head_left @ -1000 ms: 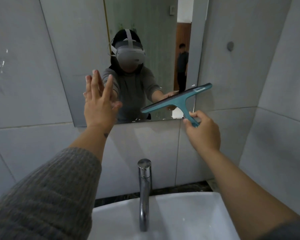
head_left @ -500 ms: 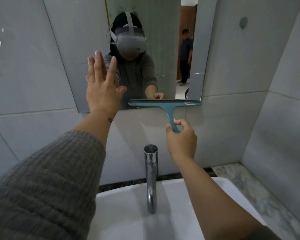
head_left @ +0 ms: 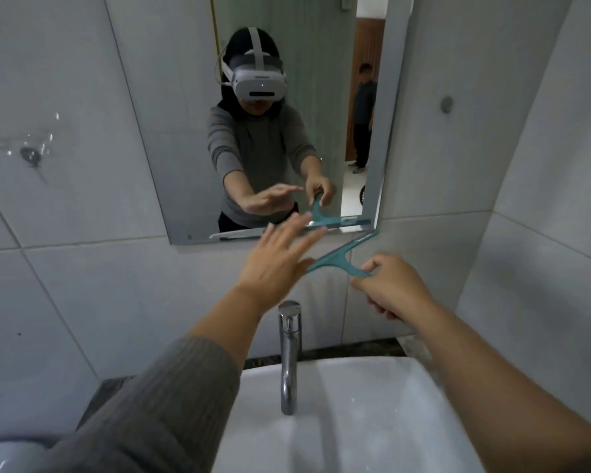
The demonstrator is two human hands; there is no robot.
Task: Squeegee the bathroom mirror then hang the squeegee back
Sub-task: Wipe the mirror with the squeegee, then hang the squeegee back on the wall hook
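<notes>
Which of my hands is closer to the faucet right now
Left, narrowly. The left hand, open with fingers spread, is above the faucet. The right hand, holding the squeegee, is above and right of it.

A teal T-shaped squeegee (head_left: 342, 255) is held tilted just below the lower right corner of a tall, narrow wall mirror (head_left: 287, 131), its blade rising toward the right.

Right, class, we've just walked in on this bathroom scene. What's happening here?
A person stands at a sink facing a wall mirror. The right hand grips the handle of a teal squeegee, whose blade is tilted and sits just below the mirror's lower edge, over the tiles. The left hand is open, fingers spread, reaching towards the blade's near end. The tap is not running.
</notes>
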